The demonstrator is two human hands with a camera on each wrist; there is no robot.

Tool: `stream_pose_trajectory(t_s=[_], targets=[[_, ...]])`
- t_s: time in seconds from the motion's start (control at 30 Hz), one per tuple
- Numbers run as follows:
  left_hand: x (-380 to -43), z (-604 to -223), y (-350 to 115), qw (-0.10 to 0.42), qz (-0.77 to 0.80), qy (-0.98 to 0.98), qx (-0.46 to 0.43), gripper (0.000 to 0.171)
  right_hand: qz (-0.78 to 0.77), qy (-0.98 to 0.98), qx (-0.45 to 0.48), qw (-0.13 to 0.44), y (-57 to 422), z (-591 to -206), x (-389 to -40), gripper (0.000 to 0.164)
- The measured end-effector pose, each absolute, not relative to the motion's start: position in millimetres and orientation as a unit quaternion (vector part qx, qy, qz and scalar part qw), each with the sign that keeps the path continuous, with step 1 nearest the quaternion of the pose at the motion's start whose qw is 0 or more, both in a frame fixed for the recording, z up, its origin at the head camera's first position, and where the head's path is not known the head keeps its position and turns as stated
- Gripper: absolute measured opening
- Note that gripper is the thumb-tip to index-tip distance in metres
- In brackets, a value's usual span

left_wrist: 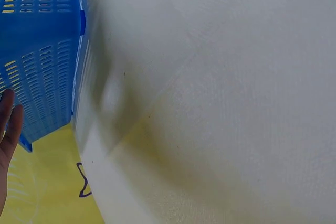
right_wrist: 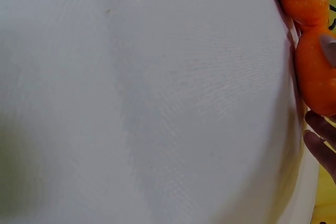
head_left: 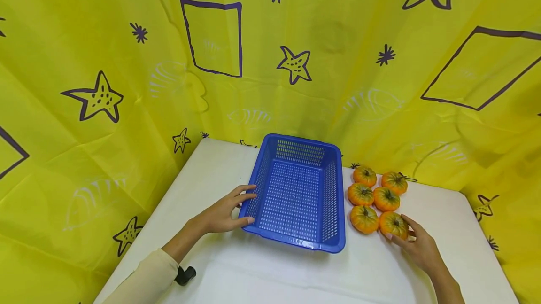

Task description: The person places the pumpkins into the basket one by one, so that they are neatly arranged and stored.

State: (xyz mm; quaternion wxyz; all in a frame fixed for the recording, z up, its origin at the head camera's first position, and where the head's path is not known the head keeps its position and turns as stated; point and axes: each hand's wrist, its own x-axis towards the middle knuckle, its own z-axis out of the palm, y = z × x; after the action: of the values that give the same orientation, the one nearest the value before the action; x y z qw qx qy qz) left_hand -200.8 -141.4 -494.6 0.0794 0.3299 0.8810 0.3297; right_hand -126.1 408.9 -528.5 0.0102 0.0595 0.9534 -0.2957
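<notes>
- Yellow curtain (head_left: 338, 22) with starfish drawings, behind a counter (head_left: 448, 219) covered in white.
- Around mid-counter, a blue basket (head_left: 291, 196), open side up; seems placed there to suit both hands.
- At the basket's left side, the left hand (head_left: 226, 212), fingers apart and loosely extended over the rim; probably steadies it.
- Just right of the basket, five orange pumpkins (head_left: 364, 219) in two close columns, likely grouped for easy reach.
- Completing the nearer end, a front-right pumpkin (head_left: 393, 225), held between thumb and fingers of the right hand (head_left: 422, 250), apparently for a secure two-sided grip. Cannot tell whether lifted.
</notes>
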Motion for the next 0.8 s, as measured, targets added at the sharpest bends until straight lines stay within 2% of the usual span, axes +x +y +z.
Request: stream_pose_trajectory(t_s=[0.43, 0.8], targets=[[-201.8, -496.5, -144.3, 0.082, 0.333, 0.876, 0.339, 0.070, -0.296, 0.952, 0.076, 0.019, 406.2, -526.2, -124.2, 0.083], [-202.8, -497.9, -145.1, 0.081, 0.339, 0.874, 0.338, 0.071, -0.313, 0.946, 0.077, -0.016, 401.4, -506.8, -117.4, 0.080]])
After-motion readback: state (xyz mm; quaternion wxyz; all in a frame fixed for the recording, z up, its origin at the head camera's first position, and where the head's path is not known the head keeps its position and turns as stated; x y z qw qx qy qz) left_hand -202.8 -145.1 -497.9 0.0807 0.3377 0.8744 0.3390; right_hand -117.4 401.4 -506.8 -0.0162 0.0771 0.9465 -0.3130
